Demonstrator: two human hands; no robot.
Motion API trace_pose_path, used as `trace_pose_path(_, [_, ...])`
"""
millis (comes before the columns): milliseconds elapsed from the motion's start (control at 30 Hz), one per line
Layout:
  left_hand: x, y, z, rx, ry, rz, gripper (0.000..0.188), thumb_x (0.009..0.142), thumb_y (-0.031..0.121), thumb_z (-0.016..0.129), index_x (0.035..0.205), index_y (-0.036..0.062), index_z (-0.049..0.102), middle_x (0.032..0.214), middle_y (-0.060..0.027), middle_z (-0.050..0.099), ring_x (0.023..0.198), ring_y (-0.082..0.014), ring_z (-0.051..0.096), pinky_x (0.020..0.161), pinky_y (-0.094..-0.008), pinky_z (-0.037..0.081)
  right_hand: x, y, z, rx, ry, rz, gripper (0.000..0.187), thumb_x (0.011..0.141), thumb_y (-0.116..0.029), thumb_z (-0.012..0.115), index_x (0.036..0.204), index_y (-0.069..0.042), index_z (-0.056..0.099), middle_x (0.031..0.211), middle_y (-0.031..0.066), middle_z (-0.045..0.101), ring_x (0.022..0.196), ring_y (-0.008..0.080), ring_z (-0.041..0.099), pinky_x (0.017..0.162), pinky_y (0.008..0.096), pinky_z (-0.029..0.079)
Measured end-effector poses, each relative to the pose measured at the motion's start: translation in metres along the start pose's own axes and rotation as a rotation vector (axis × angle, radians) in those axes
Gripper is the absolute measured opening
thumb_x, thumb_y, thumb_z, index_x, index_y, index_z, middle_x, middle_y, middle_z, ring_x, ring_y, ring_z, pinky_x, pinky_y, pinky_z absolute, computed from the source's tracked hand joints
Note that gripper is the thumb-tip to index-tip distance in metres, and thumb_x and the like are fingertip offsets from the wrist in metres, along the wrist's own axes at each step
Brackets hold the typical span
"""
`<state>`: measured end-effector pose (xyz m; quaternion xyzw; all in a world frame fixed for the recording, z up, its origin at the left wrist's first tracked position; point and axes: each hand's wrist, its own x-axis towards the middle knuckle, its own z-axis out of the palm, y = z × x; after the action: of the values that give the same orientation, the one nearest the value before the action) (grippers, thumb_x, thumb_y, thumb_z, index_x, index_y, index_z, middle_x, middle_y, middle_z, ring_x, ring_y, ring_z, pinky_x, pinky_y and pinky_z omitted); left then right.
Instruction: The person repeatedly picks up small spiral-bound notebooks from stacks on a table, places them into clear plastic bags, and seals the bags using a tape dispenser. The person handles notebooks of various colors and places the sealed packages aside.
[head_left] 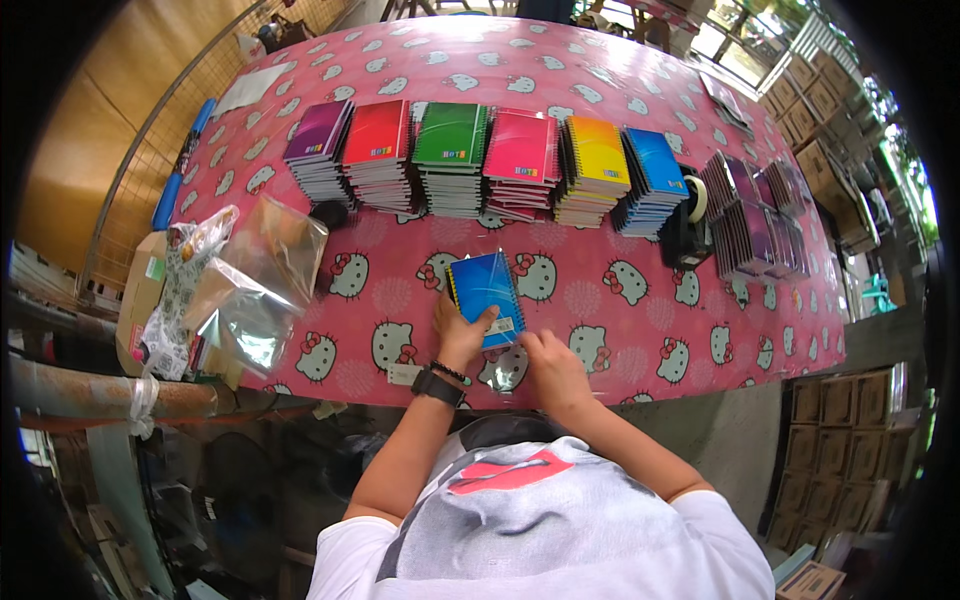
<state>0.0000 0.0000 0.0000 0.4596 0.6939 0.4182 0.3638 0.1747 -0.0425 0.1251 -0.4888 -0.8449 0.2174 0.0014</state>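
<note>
A blue spiral notebook (484, 285) lies slightly tilted near the table's front edge, with a small pale label at its lower part. Shiny clear film shows around it, looking like a plastic sleeve (503, 376). My left hand (462, 330) grips the notebook from its left side, the thumb across the cover and the fingers partly hidden underneath. At the lower right corner, my right hand (553, 368) is closed in a pinch; the film's edge seems to be between the fingertips, though it is hard to see.
Behind the notebook stand stacks of purple (320, 130), red (376, 133), green (449, 135), pink (521, 146), yellow (597, 150) and blue notebooks (655, 160). A black tape dispenser (686, 243) stands beside bundled purple notebooks (745, 240). Clear plastic bags (245, 315) lie left; cartons (835, 420) are stacked right.
</note>
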Motion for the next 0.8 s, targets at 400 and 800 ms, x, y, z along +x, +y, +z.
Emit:
trace_pose_path(400, [0.001, 0.009, -0.008, 0.018, -0.048, -0.034, 0.085, 0.077, 0.034, 0.07, 0.137, -0.0039, 0.024, 0.129, -0.0268, 0.041, 0.124, -0.0411, 0.035, 0.104, -0.0499, 0.023, 0.173, 0.072, -0.028, 1.047, 0.121, 0.121, 0.052, 0.079, -0.026, 0.07, 0.118, 0.003, 0.051, 0.077, 0.0092, 0.064, 0.065, 0.0153, 0.06, 0.057, 0.0272, 0.048])
trace_pose_path(800, [-0.004, 0.011, -0.01, -0.037, 0.008, 0.039, 0.064, 0.079, 0.027, 0.067, 0.131, 0.0035, 0.038, 0.124, -0.0212, 0.048, 0.119, -0.0392, 0.041, 0.101, -0.0488, 0.028, 0.111, 0.052, 0.035, 1.09, 0.221, 0.17, 0.051, 0.085, -0.017, 0.063, 0.128, 0.005, 0.045, 0.111, 0.0151, 0.06, 0.1, 0.0185, 0.057, 0.084, 0.0299, 0.046])
